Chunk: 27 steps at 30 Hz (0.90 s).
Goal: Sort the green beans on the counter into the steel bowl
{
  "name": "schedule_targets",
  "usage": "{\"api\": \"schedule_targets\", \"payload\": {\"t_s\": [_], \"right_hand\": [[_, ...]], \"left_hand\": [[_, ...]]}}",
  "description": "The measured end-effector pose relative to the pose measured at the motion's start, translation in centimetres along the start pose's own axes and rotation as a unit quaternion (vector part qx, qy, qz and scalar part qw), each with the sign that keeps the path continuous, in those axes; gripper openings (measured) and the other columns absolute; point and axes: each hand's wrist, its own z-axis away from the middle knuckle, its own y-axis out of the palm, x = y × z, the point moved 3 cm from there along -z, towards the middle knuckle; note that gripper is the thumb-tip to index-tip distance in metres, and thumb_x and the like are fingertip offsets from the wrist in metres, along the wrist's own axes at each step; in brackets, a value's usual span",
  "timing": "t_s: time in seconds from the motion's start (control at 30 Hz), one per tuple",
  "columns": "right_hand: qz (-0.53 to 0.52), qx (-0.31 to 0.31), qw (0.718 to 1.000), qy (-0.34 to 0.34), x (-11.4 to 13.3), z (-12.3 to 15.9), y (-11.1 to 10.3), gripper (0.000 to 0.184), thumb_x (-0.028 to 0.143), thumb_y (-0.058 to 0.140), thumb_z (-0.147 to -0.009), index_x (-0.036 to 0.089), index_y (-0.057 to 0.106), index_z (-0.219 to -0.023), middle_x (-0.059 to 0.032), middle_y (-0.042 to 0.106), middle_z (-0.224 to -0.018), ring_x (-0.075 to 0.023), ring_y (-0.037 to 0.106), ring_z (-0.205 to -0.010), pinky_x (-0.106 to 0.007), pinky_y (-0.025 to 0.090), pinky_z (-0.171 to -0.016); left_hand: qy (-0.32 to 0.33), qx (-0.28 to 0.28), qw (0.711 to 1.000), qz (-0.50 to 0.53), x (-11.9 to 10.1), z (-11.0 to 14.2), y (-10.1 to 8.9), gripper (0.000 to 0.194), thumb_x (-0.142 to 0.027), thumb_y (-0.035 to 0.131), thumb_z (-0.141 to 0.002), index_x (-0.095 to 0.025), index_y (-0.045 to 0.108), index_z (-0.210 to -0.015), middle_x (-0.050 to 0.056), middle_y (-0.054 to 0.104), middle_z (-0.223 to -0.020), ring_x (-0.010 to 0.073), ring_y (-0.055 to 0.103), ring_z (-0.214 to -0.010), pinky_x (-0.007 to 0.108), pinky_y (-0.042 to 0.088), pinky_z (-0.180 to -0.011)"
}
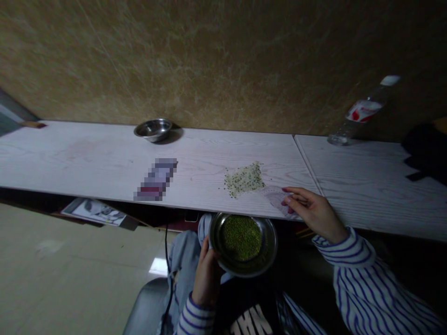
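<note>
This is an indoor room of unclear kind, with marbled wall (223,60), wood-grain counter (87,160) and glossy floor (73,260).

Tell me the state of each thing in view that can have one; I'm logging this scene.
Near bowl: open, upright, partly filled with green beans
Left hand: gripping the bowl's side
Right hand: at the see-through piece, grip unclear
See-through piece: lying on the table
Mixed grains: loose, spread out
Far bowl: upright, no contents visible
Bottle: standing, capped, fill unclear
Pixelated item: lying down, otherwise unreadable
</note>
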Motion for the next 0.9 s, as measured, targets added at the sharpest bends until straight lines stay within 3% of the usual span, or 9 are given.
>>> {"api": "schedule_targets", "payload": {"t_s": [0.2, 0.43, 0.57, 0.67, 0.8, 0.9], "right_hand": [[-0.022, 0.004, 1.0, 0.008, -0.2, -0.6, 0.5, 0.054, 0.055, 0.081, -0.07, 0.015, 0.07, -0.105, -0.0064, 0.073, -0.074, -0.0192, 0.069, -0.061, -0.033, 0.061, -0.061], [0.007, 0.011, 0.998, -0.055, 0.7, -1.1, 4.3, 0.046, 0.036, 0.07, -0.081, 0.018, 0.068, -0.123, -0.0038, 0.072, -0.082, -0.0163, 0.068, -0.058, -0.029, 0.055, -0.054], [0.077, 0.028, 0.993, -0.082, 1.4, -1.3, 6.3, 0.04, 0.029, 0.063, -0.087, 0.02, 0.07, -0.126, -0.0043, 0.074, -0.083, -0.0165, 0.068, -0.06, -0.029, 0.055, -0.056], [0.129, 0.032, 0.983, -0.123, 2.9, -1.5, 8.5, 0.038, 0.024, 0.061, -0.088, 0.019, 0.072, -0.124, -0.0056, 0.075, -0.083, -0.0187, 0.069, -0.064, -0.033, 0.059, -0.064], [0.192, 0.038, 0.96, -0.201, 5.4, -2.0, 12.7, 0.034, 0.015, 0.059, -0.087, 0.016, 0.074, -0.118, -0.0117, 0.078, -0.097, -0.0237, 0.073, -0.085, -0.039, 0.061, -0.084], [0.236, 0.061, 0.944, -0.221, 6.1, -2.5, 15.2, 0.038, 0.012, 0.055, -0.089, 0.018, 0.073, -0.122, -0.012, 0.078, -0.108, -0.024, 0.074, -0.096, -0.039, 0.059, -0.092]], "left_hand": [[0.003, -0.004, 1.0, -0.02, 0.4, -0.3, 0.0, 0.065, -0.029, 0.066, -0.075, -0.027, 0.055, -0.139, 0.008, 0.072, -0.113, 0.0242, 0.063, -0.085, 0.03, 0.049, -0.063], [-0.003, -0.033, 0.999, -0.029, 0.8, -0.5, -0.7, 0.065, -0.032, 0.067, -0.078, -0.03, 0.054, -0.142, 0.008, 0.07, -0.116, 0.0252, 0.063, -0.088, 0.036, 0.053, -0.074], [0.009, -0.029, 0.999, -0.011, -0.3, -0.3, -1.3, 0.069, -0.035, 0.074, -0.075, -0.028, 0.056, -0.141, 0.013, 0.07, -0.124, 0.034, 0.066, -0.104, 0.041, 0.054, -0.081], [0.018, -0.034, 0.999, 0.002, -1.2, -0.2, -1.4, 0.072, -0.034, 0.076, -0.072, -0.029, 0.057, -0.142, 0.013, 0.071, -0.127, 0.0386, 0.066, -0.111, 0.045, 0.055, -0.084], [0.015, -0.029, 0.999, 0.0, -2.3, -0.2, -1.3, 0.07, -0.03, 0.074, -0.074, -0.031, 0.057, -0.142, 0.011, 0.071, -0.132, 0.0383, 0.065, -0.117, 0.043, 0.056, -0.087], [0.009, -0.026, 1.0, 0.012, -2.8, -0.4, -1.3, 0.076, -0.028, 0.075, -0.074, -0.03, 0.054, -0.147, 0.012, 0.072, -0.132, 0.0387, 0.065, -0.121, 0.043, 0.055, -0.089]]}}
